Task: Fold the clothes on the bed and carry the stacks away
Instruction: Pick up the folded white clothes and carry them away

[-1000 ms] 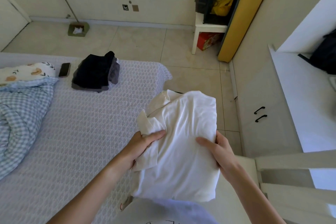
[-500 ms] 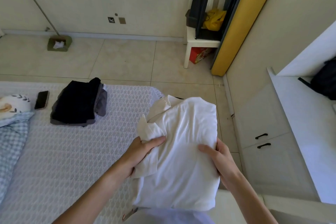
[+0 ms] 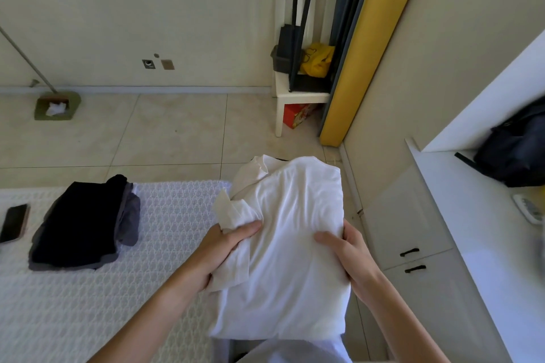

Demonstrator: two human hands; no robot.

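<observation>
Head view | left hand (image 3: 227, 247) and right hand (image 3: 343, 250) clasp white stack (image 3: 289, 244) beside bed (image 3: 165, 244) | risk: loose sleeve flap unfolds, stack slumps in transit

arms — 2, bare to the elbow, no sleeves | torso — white top (image 3: 298, 352)

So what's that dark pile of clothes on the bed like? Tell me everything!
The dark pile is a small folded stack lying flat on the white textured bed cover. Black cloth is on top, with grey cloth peeking out along its right and bottom edges. It looks soft. No hand touches it. A phone lies just beside it.
</observation>
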